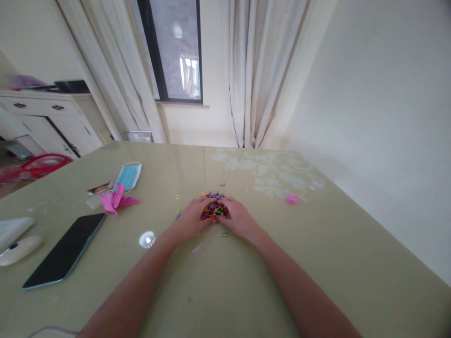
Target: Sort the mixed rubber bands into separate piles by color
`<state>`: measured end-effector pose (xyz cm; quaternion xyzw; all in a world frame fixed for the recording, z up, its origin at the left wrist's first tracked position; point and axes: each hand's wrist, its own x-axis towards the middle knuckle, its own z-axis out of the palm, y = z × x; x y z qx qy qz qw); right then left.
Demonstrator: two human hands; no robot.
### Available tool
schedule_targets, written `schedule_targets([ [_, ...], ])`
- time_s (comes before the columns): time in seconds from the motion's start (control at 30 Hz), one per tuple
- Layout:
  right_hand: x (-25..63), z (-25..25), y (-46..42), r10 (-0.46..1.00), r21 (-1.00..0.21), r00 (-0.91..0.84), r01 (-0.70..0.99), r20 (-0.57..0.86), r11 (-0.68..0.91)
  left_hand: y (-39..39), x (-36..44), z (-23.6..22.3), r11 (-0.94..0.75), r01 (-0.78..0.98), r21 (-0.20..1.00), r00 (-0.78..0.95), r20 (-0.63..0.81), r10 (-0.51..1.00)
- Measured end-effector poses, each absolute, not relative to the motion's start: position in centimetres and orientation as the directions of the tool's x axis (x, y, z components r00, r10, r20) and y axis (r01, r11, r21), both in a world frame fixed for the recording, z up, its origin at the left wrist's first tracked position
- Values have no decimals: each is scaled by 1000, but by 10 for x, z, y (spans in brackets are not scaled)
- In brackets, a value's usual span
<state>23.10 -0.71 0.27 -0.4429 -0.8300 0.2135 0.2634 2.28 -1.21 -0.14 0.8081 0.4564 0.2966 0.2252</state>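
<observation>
L hand (pixel 192 217) (9 o'clock) & R hand (pixel 240 217) (3) half-curled, loosely cupping multicol. rubber-band pile (pixel 212 210); surg. mask (pixel 128 177) at 10.

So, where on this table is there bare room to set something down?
The widest patch lies between the right forearm and the right edge of the table, nearer than the pink lump. Another: beyond the rubber bands, right of the face mask. Crowded: left side, around the smartphone.

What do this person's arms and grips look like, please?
The left forearm and right forearm are bare, no sleeve in view. The left grip and right grip are bare human hands, ungloved; no watch or bracelet shows.
</observation>
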Motion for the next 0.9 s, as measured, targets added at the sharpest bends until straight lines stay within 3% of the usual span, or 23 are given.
schedule_targets([
  [0.1,225,1,-6,856,-611,-432,607,283,508,-12,27,-2,-490,574,656,362,333,871],
  [0.23,225,5,-8,842,-718,-354,445,407,535,-14,31,4,-458,488,743,243,388,889],
  [0.37,227,10,-12,823,-777,-338,299,457,554,-15,30,11,-422,364,831,206,370,906],
  [0.47,227,13,-15,822,-783,-360,292,442,549,-15,26,16,-386,342,857,216,327,920],
  [0.73,231,21,-17,782,-732,-476,345,402,587,-14,-6,32,-419,532,735,376,238,895],
  [0.9,247,30,-18,767,-745,-564,359,306,562,-26,-26,38,-419,723,549,499,4,867],
])
